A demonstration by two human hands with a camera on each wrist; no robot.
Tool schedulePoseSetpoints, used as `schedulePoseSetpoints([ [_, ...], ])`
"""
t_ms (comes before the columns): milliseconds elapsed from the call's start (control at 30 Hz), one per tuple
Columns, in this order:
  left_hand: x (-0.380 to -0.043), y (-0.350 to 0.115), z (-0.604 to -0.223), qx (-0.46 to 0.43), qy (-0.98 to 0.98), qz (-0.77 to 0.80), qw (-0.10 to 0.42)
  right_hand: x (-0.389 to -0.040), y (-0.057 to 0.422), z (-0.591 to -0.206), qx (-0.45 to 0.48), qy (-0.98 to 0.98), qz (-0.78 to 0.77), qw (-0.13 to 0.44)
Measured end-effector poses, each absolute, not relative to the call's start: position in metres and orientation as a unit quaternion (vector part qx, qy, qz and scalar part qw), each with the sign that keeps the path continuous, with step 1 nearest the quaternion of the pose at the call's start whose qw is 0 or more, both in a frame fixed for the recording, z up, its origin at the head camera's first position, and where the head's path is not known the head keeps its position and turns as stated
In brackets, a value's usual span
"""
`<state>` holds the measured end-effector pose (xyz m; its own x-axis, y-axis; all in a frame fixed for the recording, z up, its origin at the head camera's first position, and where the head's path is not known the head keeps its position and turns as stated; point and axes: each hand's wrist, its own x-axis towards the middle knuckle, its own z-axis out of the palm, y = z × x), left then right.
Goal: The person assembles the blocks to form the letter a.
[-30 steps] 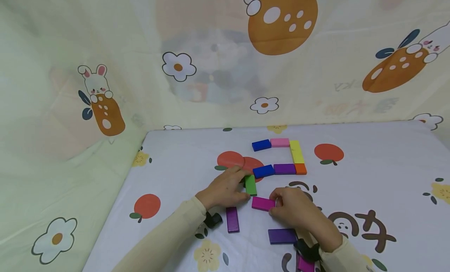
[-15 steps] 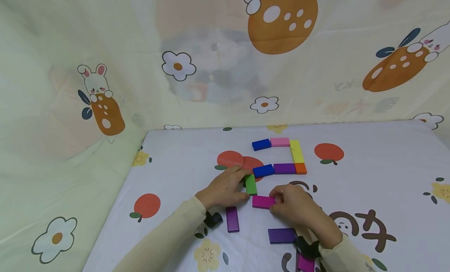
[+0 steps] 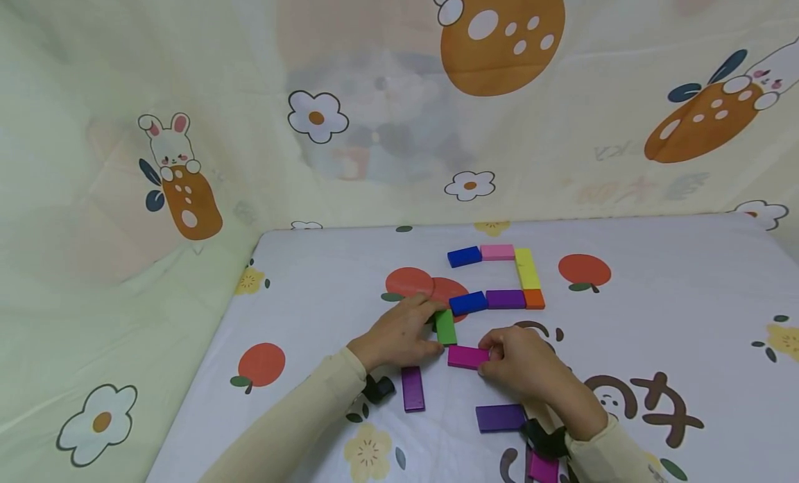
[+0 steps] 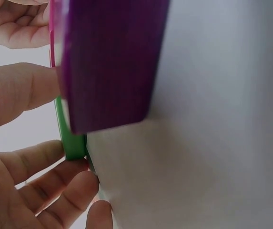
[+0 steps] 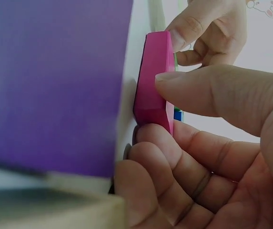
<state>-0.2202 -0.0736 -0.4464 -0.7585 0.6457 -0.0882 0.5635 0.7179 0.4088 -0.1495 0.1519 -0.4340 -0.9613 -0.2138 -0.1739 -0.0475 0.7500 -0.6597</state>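
Observation:
My left hand holds a green block by its two ends, fingers at the far end and thumb at the near one. In the left wrist view the same green block is partly hidden behind a purple block. With thumb and fingers my right hand pinches the right end of a magenta block, lying crosswise right at the near end of the green one. The right wrist view shows this magenta block close up, the thumb on its side.
Beyond my hands, a hooked line of blocks runs from a blue block through purple, orange, yellow and pink to another blue block. Nearer me lie a purple block, a violet block and another magenta block.
The magenta block in my right hand has shifted slightly away from me, closing up to the green block's near end, and sits straighter. My left hand has stayed in place.

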Motion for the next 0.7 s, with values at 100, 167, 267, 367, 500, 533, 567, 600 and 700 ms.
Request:
schedulePoseSetpoints([
  [100,-0.2204,-0.0736,-0.4465,0.330,0.919,0.183,0.113,-0.1496,0.1513,-0.4341,-0.065,0.928,-0.345,0.122],
  [167,-0.2204,-0.0737,-0.4464,0.329,0.919,0.183,0.113,-0.1495,0.1509,-0.4342,-0.059,0.929,-0.345,0.124],
  [267,-0.2202,-0.0735,-0.4458,0.328,0.920,0.183,0.115,-0.1493,0.1507,-0.4342,-0.055,0.929,-0.345,0.125],
  [367,-0.2199,-0.0732,-0.4454,0.325,0.920,0.183,0.119,-0.1490,0.1510,-0.4344,-0.054,0.928,-0.349,0.123],
  [500,-0.2204,-0.0729,-0.4465,0.321,0.921,0.185,0.122,-0.1488,0.1517,-0.4355,-0.057,0.926,-0.354,0.121],
  [533,-0.2205,-0.0729,-0.4466,0.319,0.921,0.185,0.123,-0.1487,0.1517,-0.4358,-0.058,0.925,-0.355,0.120],
  [567,-0.2207,-0.0730,-0.4470,0.318,0.921,0.186,0.124,-0.1486,0.1518,-0.4361,-0.059,0.925,-0.356,0.119],
  [600,-0.2209,-0.0729,-0.4472,0.319,0.921,0.186,0.124,-0.1486,0.1519,-0.4364,-0.060,0.925,-0.357,0.119],
  [700,-0.2216,-0.0732,-0.4474,0.320,0.920,0.186,0.125,-0.1484,0.1519,-0.4368,-0.060,0.924,-0.358,0.118],
])
